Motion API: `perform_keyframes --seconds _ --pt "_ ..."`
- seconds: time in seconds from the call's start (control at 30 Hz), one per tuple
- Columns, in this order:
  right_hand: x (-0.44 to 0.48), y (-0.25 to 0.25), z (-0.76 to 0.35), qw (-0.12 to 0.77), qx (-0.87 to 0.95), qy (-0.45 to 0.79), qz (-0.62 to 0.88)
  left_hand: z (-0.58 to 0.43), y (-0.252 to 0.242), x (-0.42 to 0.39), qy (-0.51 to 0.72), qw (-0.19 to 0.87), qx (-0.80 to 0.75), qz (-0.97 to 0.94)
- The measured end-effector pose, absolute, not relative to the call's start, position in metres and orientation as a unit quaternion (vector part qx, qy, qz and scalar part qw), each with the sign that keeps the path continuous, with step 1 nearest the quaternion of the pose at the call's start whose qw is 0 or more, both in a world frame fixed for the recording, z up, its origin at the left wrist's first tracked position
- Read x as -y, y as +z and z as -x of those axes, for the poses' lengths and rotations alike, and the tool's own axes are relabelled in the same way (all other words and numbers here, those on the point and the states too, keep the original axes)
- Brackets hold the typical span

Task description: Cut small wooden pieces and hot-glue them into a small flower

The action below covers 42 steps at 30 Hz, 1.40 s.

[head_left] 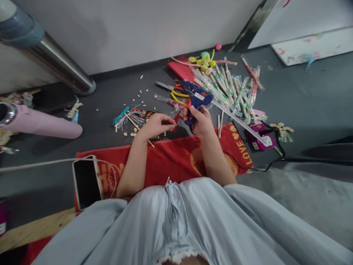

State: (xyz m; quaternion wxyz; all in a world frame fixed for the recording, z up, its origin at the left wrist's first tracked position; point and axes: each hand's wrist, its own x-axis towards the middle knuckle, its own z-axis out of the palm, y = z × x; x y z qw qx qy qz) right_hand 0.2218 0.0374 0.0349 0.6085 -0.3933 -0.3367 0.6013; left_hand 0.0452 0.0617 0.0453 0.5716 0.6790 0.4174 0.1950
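In the head view my right hand (203, 119) is wrapped round the handle of a blue hot glue gun (196, 94). A long clear glue stick (238, 120) juts from its back end towards the lower right. My left hand (156, 126) pinches a small red piece (177, 117), whose exact kind I cannot make out, close to the gun's orange trigger. Scissors (164, 85) and a yellow-handled tool (179, 96) lie beside the gun. Under my left hand are a thin wooden stick (131, 121) and a bundle of white strands (136, 115).
A red towel (165, 158) lies along the near edge, with a phone (87, 182) and its cable on it. Many wrapped sticks (230, 84) are heaped at the right. A pink bottle (46, 123) and a metal post (63, 55) are at the left. A black cord runs right.
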Motion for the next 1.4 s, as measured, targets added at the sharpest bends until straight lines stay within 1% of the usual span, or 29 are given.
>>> perform_keyframes --seconds 0.17,0.33,0.6,0.9,1.03,1.2,1.4 --pt "-0.036 0.035 -0.216 0.591 0.348 0.62 0.38 -0.048 0.04 -0.062 0.177 0.57 -0.386 -0.703" --pt "-0.036 0.032 -0.213 0.577 0.358 0.622 0.389 -0.047 0.041 -0.062 0.185 0.575 -0.37 -0.706" --pt "-0.039 0.033 -0.215 0.584 0.355 0.593 0.426 -0.044 0.044 -0.062 0.189 0.577 -0.382 -0.697" --pt "-0.041 0.034 -0.223 0.606 0.361 0.575 0.415 -0.042 0.041 -0.063 0.188 0.582 -0.408 -0.677" --pt "-0.042 0.036 -0.238 0.611 0.374 0.544 0.437 -0.041 0.043 -0.063 0.194 0.596 -0.411 -0.662" --pt "-0.046 0.041 -0.277 0.633 0.382 0.473 0.48 -0.038 0.044 -0.064 0.2 0.605 -0.419 -0.647" --pt "-0.065 0.035 -0.327 0.561 0.469 0.362 0.578 -0.035 0.04 -0.066 0.22 0.606 -0.433 -0.63"
